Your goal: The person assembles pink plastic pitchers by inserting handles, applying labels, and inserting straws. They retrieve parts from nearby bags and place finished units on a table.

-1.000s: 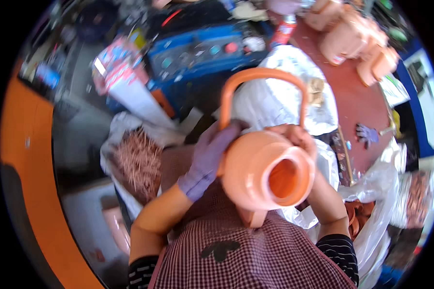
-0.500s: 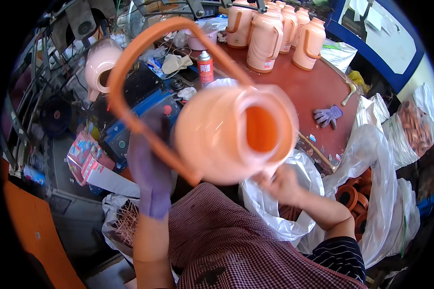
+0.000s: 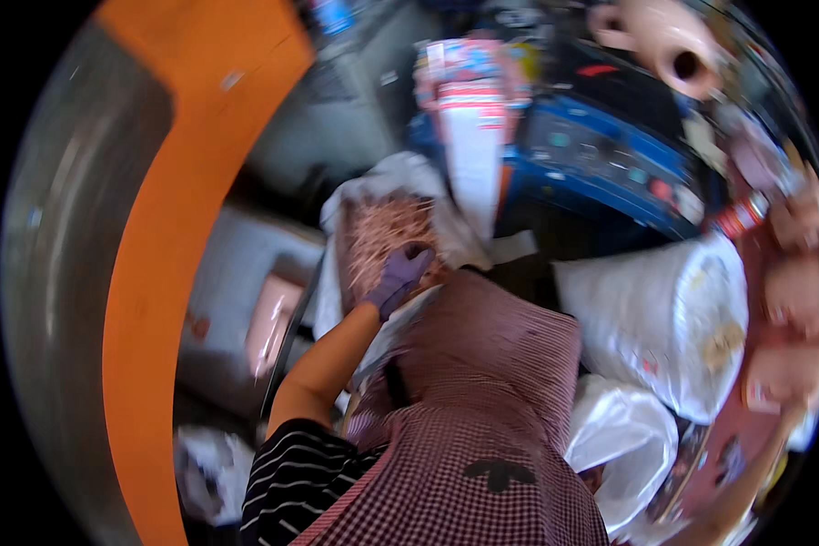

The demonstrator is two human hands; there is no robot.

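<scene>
Left hand (image 3: pixel 399 278), purple-gloved, fingers curled into pink pieces (image 3: pixel 382 238) in white bag (image 3: pixel 337 214); grip unclear. Red-white box (image 3: pixel 471 136) just beside.

R hand (image 3: pixel 796 426) blurred at frame edge, grip unclear; small pink parts (image 3: pixel 387 238) too smeared to ID.

Tall white-and-red printed carton (image 3: pixel 475 136) at top centre; red-labelled spray can (image 3: pixel 735 218) at right

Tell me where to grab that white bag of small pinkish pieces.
Grip the white bag by its open rim, coming from above: the mouth faces up, the pinkish pieces lie loose inside, and the gloved left hand already reaches in there.
</scene>
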